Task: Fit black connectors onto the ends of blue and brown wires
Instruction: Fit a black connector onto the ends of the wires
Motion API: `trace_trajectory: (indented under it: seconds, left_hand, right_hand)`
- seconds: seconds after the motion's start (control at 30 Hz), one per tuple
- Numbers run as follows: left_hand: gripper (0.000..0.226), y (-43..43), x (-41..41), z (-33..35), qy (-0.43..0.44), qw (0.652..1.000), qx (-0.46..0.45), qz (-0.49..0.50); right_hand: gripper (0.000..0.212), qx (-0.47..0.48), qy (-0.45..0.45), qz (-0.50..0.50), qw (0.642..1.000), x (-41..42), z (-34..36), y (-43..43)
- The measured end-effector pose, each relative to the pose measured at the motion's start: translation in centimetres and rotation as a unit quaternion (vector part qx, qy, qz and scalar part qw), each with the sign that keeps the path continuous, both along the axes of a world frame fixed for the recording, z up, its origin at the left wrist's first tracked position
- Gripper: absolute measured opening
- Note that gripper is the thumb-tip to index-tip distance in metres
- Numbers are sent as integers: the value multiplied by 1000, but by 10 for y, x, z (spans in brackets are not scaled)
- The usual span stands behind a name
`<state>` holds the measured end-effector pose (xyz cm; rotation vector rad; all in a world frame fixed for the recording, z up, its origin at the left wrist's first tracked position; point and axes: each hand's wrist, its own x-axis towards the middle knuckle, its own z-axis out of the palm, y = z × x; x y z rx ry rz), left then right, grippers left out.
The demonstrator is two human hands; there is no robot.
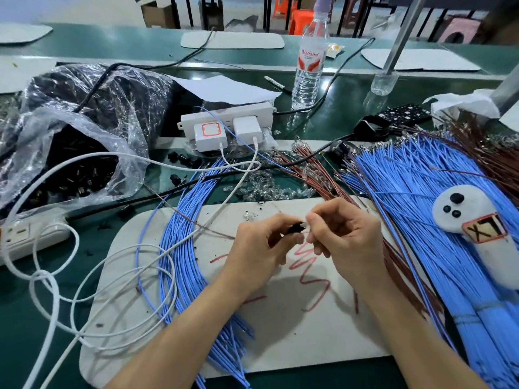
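So, room: open workshop floor; orange stools point(302, 21) at the back.
table point(351, 88): long green top; white mat point(280, 346) w/ red scribbles right before us.
on it: blue wires point(182, 248) in curved bundles L & R of mat; brown wires point(314, 169) beyond; clear bag point(70, 130) of black parts far L; power strip point(224, 119); water bottle point(309, 66).
black connector point(295, 227): held over mat centre, betw. our fingertips; long axis approx. L–R, one end toward the R side.
left hand point(261, 248): grip pinches black connector.
right hand point(345, 234): fingers curled, tips at connector's end; whether this grip holds a wire we can't tell.
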<state>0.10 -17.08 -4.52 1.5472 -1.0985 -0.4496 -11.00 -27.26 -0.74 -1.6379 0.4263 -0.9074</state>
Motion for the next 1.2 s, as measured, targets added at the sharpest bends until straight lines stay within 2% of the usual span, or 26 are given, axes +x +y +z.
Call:
trace_trajectory:
  seconds: [0.07,0.13,0.2,0.3,0.4,0.47,0.67,0.83,0.93,1.03,1.2]
  left_hand:
    - [14,1,0,-1,21,1000,17,-6]
    - [17,3,0,2,26,999,-36,-8]
    - [20,4,0,4,41,996,-76,-12]
    - [22,2,2,2,63,994,-92,-16]
    - [23,1,1,3,59,993,-105,-20]
    - [23,0,1,4,58,992,-111,-20]
    - [26,0,0,3,58,992,-113,-22]
    - [27,1,-1,3,63,992,-109,-19]
    - [32,1,-2,5,61,993,-101,-13]
    - [36,2,-2,5,51,994,-98,-12]
    - [32,3,-2,6,30,995,-90,0]
  right_hand:
    - [19,30,-33,-22,999,-1,2,0]
    - [19,38,-48,-20,998,-1,5,1]
    - [15,52,-48,9,997,-1,4,3]
    - [2,138,-61,72,986,1,5,-1]
    - [12,186,-67,108,974,0,4,-7]
    - [15,172,-57,116,977,1,3,-6]
    - [7,164,-50,120,978,-1,4,-6]
    - [18,138,-38,120,982,-1,2,-5]
    - [12,120,-25,122,985,-1,1,-5]
    - [5,87,-11,101,991,-2,0,-6]
    - [12,-7,26,48,998,-2,-4,-7]
